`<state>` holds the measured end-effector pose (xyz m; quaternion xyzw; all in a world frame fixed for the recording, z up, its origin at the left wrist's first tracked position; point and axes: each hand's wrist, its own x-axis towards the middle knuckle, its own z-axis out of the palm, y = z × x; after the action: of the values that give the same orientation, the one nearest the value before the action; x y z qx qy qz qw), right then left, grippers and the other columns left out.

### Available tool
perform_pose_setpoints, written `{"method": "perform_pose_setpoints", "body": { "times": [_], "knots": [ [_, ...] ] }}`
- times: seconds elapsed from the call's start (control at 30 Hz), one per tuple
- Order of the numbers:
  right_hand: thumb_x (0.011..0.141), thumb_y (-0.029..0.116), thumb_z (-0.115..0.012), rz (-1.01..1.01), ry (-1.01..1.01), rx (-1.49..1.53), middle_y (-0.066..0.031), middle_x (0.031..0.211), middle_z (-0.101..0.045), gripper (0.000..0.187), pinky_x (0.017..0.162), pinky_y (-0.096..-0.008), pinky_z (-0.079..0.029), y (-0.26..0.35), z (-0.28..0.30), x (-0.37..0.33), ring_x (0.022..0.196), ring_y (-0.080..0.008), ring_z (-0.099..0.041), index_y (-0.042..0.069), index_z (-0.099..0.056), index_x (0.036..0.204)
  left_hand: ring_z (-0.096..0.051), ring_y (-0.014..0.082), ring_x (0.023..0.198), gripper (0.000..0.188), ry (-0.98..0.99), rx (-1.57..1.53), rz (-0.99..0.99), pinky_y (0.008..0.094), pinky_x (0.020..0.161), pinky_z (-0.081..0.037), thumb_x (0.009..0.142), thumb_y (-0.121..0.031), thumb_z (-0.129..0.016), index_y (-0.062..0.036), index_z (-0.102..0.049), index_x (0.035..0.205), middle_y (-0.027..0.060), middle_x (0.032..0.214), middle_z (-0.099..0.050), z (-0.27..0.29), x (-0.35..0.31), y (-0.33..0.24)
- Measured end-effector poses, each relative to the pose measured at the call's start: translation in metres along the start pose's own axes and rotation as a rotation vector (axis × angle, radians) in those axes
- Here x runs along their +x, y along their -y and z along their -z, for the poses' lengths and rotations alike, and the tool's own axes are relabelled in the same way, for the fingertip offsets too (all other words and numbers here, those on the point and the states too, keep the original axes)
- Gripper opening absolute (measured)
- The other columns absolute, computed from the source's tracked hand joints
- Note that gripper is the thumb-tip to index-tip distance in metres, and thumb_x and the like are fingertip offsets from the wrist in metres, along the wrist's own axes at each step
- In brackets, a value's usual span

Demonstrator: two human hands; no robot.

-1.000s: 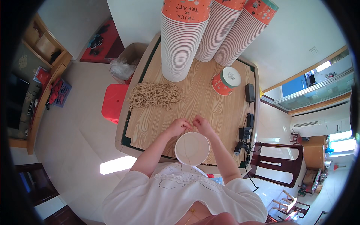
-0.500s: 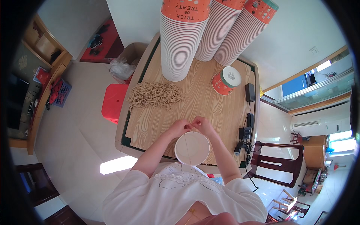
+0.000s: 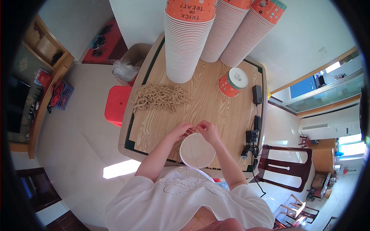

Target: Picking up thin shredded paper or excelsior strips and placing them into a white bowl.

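Note:
A white-lined paper bucket (image 3: 197, 152) stands at the table's near edge in front of me, its mouth facing up. A thin tan cord (image 3: 192, 148) runs across the mouth toward its far rim. At that rim my right hand (image 3: 208, 133) pinches the cord. My left hand (image 3: 183, 130) is beside it, fingers bent close at the same spot; whether it holds the cord is hard to make out. Beyond my left hand lies a heap of tan cord (image 3: 161, 97). An orange paper bucket with a green band (image 3: 230, 85) sits farther off to the right.
Tall stacks of nested buckets (image 3: 186, 48) rise at the wooden table's (image 3: 204, 102) far side. Black power adapters and cables (image 3: 252, 136) line its right edge. A red stool (image 3: 116, 103) is at the left, a dark wooden chair (image 3: 285, 168) at the right.
The cord inside the bucket hangs slacker and has shifted. My left hand has drawn slightly left and its fingers have loosened; my right hand has moved a little at the rim.

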<state>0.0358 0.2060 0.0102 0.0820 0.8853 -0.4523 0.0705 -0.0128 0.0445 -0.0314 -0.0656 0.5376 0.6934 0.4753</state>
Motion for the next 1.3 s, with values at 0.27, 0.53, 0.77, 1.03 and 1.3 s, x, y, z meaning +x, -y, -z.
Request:
{"method": "perform_pose_setpoints", "body": {
  "times": [0.27, 0.53, 0.77, 1.03, 1.3],
  "knots": [
    [0.074, 0.011, -0.064, 0.086, -0.15, 0.002, -0.0108, 0.075, -0.061, 0.011, 0.062, -0.0303, -0.047, 0.014, -0.01, -0.009, 0.068, -0.0214, -0.06, 0.003, -0.062, 0.081, -0.056, 0.0102, 0.065, 0.017, -0.057, -0.058, 0.08, 0.0228, 0.058, -0.044, 0.083, -0.022, -0.053, -0.0066, -0.06, 0.085, 0.0024, 0.076, -0.06, -0.001, 0.003, 0.0],
    [0.073, 0.008, -0.064, 0.21, -0.166, -0.075, -0.0118, 0.078, -0.06, 0.01, 0.065, -0.0317, -0.047, 0.011, -0.012, -0.009, 0.071, -0.0246, -0.059, 0.003, -0.065, 0.081, -0.058, 0.0116, 0.067, 0.014, -0.007, -0.187, 0.108, 0.0244, 0.06, -0.047, 0.082, -0.019, -0.057, -0.0065, -0.06, 0.088, 0.0029, 0.079, -0.061, 0.01, 0.004, 0.004],
    [0.074, 0.007, -0.065, 0.05, -0.132, 0.106, -0.0101, 0.076, -0.061, 0.01, 0.065, -0.028, -0.046, -0.001, -0.014, -0.007, 0.073, -0.0178, -0.06, 0.002, -0.065, 0.083, -0.059, 0.0113, 0.069, 0.014, 0.011, -0.128, 0.086, 0.0236, 0.062, -0.048, 0.078, -0.012, -0.06, -0.0057, -0.061, 0.091, 0.0033, 0.08, -0.062, 0.008, 0.004, 0.005],
    [0.079, 0.01, -0.061, -0.008, -0.1, 0.234, -0.0075, 0.081, -0.065, 0.014, 0.067, -0.0262, -0.047, -0.01, -0.005, 0.001, 0.074, -0.0134, -0.06, 0.003, -0.064, 0.09, -0.06, 0.012, 0.067, 0.014, -0.033, -0.124, 0.058, 0.0233, 0.06, -0.049, 0.078, -0.01, -0.06, -0.0042, -0.06, 0.09, 0.0047, 0.079, -0.063, 0.009, 0.007, 0.004],
    [0.08, 0.016, -0.06, -0.107, 0.072, 0.12, -0.0066, 0.081, -0.064, 0.02, 0.067, -0.0264, -0.047, -0.018, 0.003, 0.01, 0.075, -0.0123, -0.06, 0.003, -0.063, 0.095, -0.06, 0.0119, 0.066, 0.014, -0.052, -0.095, 0.054, 0.0235, 0.06, -0.049, 0.077, -0.011, -0.06, -0.0041, -0.06, 0.09, 0.0045, 0.078, -0.063, 0.004, 0.002, -0.001]
  ]
}}
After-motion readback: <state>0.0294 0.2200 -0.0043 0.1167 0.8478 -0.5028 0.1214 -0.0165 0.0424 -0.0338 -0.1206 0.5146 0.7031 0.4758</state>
